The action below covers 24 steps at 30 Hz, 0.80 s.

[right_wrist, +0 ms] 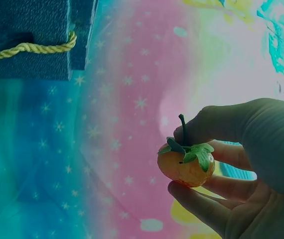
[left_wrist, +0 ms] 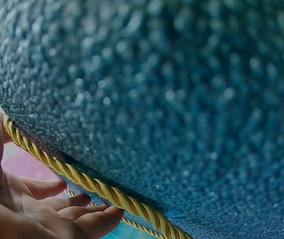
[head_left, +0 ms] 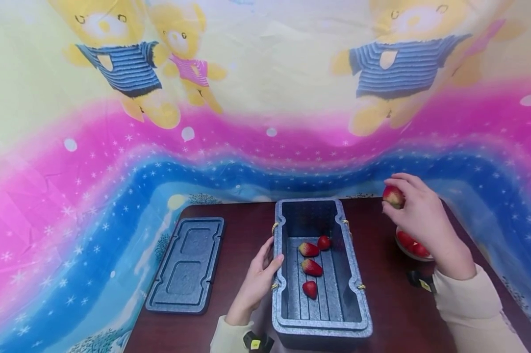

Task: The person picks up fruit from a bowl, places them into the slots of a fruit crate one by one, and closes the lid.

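Head view, right hand (head_left: pixel 418 213) held up near the bowl (head_left: pixel 405 251), thumb and fingers pinching a strawberry (head_left: pixel 394 197), left hand (head_left: pixel 257 275) far apart, loose fingers touching the box (head_left: pixel 322 330), four strawberries (head_left: pixel 312 267) inside it.

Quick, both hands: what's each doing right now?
Left hand: open, fingers against the side of the box.
Right hand: closed, holding a strawberry between thumb and fingers.

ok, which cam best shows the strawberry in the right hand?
Right wrist: the strawberry is close up, green leaves and stem visible, pinched by the right hand. Head shows it smaller, leaves unseen; left wrist doesn't show it.
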Motion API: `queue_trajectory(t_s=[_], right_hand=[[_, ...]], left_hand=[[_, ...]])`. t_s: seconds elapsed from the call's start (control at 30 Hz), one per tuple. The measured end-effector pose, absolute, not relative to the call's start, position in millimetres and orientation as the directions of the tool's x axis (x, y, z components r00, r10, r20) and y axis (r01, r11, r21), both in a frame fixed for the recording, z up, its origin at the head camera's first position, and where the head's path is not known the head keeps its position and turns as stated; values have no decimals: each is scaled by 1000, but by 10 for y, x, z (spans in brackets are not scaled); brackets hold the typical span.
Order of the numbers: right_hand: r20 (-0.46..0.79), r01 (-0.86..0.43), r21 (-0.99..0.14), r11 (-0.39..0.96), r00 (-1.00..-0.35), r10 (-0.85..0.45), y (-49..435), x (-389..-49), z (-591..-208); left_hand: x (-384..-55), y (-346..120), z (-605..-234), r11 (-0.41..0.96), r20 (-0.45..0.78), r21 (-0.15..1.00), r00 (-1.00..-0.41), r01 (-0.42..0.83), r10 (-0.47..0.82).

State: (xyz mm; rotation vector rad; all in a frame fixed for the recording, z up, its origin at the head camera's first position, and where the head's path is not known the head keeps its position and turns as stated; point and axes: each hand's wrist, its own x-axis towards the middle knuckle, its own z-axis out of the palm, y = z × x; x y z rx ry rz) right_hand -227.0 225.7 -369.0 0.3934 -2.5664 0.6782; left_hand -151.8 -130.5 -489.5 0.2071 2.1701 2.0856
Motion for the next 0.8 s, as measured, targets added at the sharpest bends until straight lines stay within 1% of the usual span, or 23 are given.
queue_trajectory(t_s=[0.47, 0.8], right_hand=[[531, -449, -358, 819, -819, -217, 1995, -2256, -3652], [566, -517, -343, 784, -780, -267, 1861, -2278, -3616]], left_hand=[[-1510, -1305, -4909, 50, 9, 999, -983, 18, 181], [-1516, -1300, -4896, 15, 15, 1000, -982, 19, 189]])
